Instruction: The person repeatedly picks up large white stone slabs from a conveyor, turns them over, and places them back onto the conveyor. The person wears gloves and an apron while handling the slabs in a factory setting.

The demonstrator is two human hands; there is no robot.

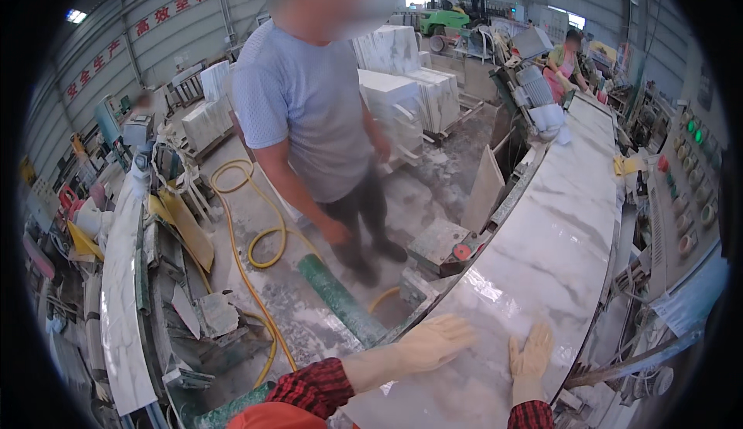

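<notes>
A long polished white marble slab (pixel 534 251) with grey veins runs from below my hands toward the far right. My left hand (pixel 437 342), in a cream glove and a red-and-black checked sleeve, is over the slab's near left part. Its fingers stretch to the right, slightly blurred, and I cannot tell whether the palm presses on the stone. Farther right, my right hand (pixel 532 351) lies flat on the slab, its gloved fingers spread and pointing away from me. Neither hand holds anything.
A control panel (pixel 685 189) with buttons and green lights stands at right. A person (pixel 309 111) stands left of the slab, beside a yellow hose (pixel 267 255) and a green pipe (pixel 340 301). Another slab line (pixel 124 297) runs at left. A green forklift (pixel 449 15) is far back.
</notes>
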